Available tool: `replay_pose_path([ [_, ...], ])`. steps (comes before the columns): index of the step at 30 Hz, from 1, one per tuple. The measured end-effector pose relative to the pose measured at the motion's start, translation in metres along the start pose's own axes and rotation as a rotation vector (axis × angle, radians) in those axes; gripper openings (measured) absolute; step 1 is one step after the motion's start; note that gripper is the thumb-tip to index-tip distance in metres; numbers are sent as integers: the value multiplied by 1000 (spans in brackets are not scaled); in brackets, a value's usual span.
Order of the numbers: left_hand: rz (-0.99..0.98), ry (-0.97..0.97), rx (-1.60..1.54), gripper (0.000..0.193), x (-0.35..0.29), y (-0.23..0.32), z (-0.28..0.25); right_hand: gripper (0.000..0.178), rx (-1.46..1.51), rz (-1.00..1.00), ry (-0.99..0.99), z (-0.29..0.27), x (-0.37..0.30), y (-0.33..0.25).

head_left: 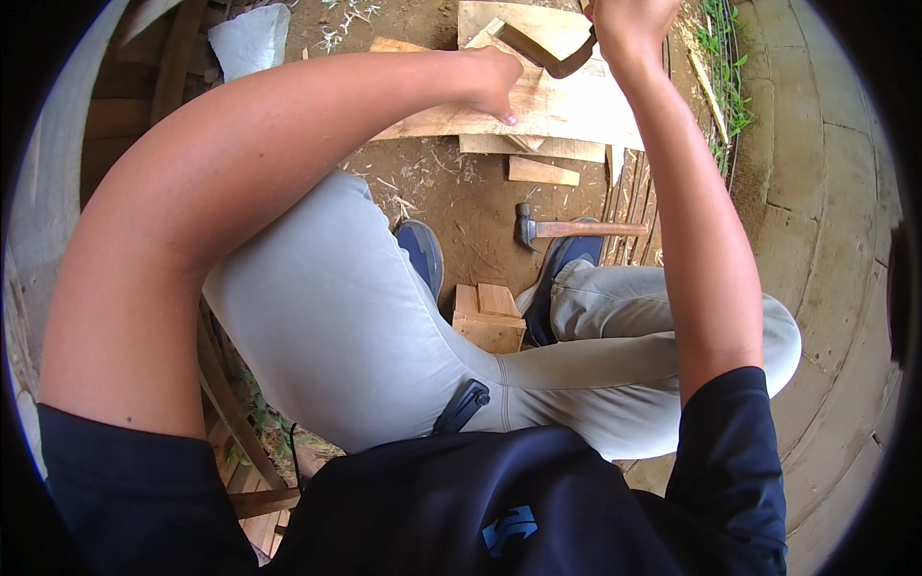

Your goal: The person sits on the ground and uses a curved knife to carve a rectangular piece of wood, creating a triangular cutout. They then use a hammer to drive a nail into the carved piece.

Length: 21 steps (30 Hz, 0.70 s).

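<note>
Near the top of the view, a pale wooden board (pixel 591 108) lies across other pieces of wood. My left hand (pixel 495 82) grips this board, its thumb on the upper face and its other fingers mostly hidden. To its right, my right hand (pixel 634 24) is closed around the handle of a dark, curved-bladed knife (pixel 569 65), partly cut off by the upper edge. The blade reaches left over the wood, close to my left hand. Below the board are a small wedge-shaped wood offcut (pixel 544 171) and a hammer (pixel 576 229) with a wooden handle, its head pointing left.
A wooden block (pixel 488 322) stands between my shoes (pixel 421 257). Shavings litter the dirt ground (pixel 461 206). A grey-white slab (pixel 250 40) lies at the upper left, and a paved strip (pixel 807 134) runs along the right beside green plants (pixel 735 72).
</note>
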<state>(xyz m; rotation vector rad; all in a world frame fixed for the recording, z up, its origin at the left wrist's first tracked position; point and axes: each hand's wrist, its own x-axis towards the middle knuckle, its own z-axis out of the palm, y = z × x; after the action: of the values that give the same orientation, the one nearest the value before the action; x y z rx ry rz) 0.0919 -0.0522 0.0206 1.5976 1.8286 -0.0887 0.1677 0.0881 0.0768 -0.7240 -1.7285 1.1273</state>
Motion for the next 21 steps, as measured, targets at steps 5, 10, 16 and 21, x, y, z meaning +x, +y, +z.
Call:
replay_pose_path([
  [5, -18, -17, 11, 51, -1, 1, -1, 38, -19, 116, 6, 2, -4, -10],
  [10, -18, -22, 32, 51, 2, 5, -2, 13, -598, -482, 46, -6, 1, 16],
  [16, -34, -26, 30, 51, -1, 5, -2, 11, -669, -544, 26, -4, -10, 10],
  [21, -34, -19, 29, 51, -1, 6, -3, 11, -701, -643, 77, -7, -10, 11],
])
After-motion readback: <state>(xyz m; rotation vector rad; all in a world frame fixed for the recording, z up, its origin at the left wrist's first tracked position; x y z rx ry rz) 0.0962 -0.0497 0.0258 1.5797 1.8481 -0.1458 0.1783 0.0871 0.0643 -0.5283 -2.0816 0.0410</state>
